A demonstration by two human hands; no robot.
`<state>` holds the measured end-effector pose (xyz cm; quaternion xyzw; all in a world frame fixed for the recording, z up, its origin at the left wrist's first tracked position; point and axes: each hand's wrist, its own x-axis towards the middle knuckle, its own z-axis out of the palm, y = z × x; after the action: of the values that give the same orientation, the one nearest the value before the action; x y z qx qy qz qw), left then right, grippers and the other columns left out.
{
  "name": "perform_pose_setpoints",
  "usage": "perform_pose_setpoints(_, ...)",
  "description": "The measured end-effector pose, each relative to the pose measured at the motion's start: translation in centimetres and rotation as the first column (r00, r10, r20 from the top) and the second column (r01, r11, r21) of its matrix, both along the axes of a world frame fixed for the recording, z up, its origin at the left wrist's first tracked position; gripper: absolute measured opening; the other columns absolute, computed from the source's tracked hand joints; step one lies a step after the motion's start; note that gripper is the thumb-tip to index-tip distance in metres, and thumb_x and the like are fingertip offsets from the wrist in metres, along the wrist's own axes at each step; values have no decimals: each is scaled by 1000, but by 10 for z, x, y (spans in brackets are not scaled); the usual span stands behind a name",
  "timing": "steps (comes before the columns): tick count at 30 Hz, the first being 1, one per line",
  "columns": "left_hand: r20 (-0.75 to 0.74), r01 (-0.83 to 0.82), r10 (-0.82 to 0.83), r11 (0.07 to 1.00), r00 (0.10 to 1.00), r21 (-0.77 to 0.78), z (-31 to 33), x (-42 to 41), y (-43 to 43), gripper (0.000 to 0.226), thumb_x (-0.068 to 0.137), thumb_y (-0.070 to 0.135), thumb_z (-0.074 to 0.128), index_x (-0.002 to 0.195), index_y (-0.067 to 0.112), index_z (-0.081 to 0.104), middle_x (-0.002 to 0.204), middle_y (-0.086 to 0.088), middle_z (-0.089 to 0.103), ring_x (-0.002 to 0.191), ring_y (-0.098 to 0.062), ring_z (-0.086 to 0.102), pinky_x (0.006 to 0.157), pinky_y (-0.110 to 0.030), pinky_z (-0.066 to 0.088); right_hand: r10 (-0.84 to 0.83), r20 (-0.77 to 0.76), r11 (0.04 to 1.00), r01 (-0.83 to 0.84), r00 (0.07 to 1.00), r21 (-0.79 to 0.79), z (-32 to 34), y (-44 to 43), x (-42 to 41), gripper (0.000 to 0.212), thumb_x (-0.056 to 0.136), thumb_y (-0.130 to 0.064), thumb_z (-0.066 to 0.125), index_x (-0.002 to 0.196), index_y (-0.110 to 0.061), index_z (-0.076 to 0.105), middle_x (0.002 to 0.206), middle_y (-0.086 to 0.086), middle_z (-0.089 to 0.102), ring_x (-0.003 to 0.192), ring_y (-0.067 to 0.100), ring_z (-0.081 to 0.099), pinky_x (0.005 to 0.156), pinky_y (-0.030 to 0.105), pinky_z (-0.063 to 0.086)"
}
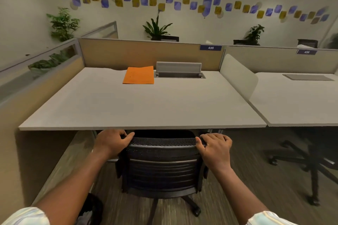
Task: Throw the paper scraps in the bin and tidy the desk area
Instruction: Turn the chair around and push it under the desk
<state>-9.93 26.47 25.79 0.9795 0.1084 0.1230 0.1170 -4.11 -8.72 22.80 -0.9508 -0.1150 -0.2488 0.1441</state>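
**Chair going under the tabletop**

Pushed too hard, the chair could bang the tabletop edge or pinch knuckles beneath it. The left hand and right hand each curl their fingers closed over the backrest's top corners. No paper scraps show; an orange folder lies near the back.

Left hand and right hand gripping the top corners of a black mesh chair back, fingers curled over its upper edge. Chair tucked close against the front edge of the pale worktop. Orange folder lying flat near the rear, just beside an open cable hatch. Number plate 435 on the beige partition.
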Motion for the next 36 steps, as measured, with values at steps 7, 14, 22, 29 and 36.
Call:
perform_pose_setpoints(7,98,33,-32,999,995,-10,-7,34,25,51,82,64,43,53,26,62,49,12,57,48,-2,49,43,-17,25,-55,-35,998,55,998,1,-4,21,29,61,90,-66,18,95,-34,68,93,-17,70,97,11,58,86,33,22)
perform_pose_setpoints(14,121,46,-44,999,992,-21,-11,64,35,50,83,61,44,57,25,66,51,13,59,49,-5,51,46,-16,30,-54,-160,998,48,986,-42,6,33,59,55,87,-63,19,101,-35,65,108,-14,67,111,16,52,91,40,25)
perform_pose_setpoints(22,115,43,-39,999,993,-34,-13,90,44,47,83,56,45,56,23,65,50,9,55,50,-15,52,47,-20,30,-23,-228,1000,20,973,-18,9,44,80,53,90,-63,17,105,-38,61,111,-16,64,115,15,49,95,42,25)
perform_pose_setpoints(29,118,11,-6,999,993,-45,-14,104,48,44,83,52,46,55,23,62,51,7,53,52,-19,52,49,-22,32,-11,-215,1000,11,977,-2,6,52,98,51,91,-60,20,104,-37,63,111,-14,65,113,18,49,92,41,23)
perform_pose_setpoints(36,111,-2,6,999,994,-42,-13,116,43,45,83,52,46,50,23,58,47,8,53,48,-17,52,48,-20,31,2,-220,1000,-1,975,1,7,48,114,53,90,-60,18,103,-35,64,111,-13,66,114,18,49,93,42,25)
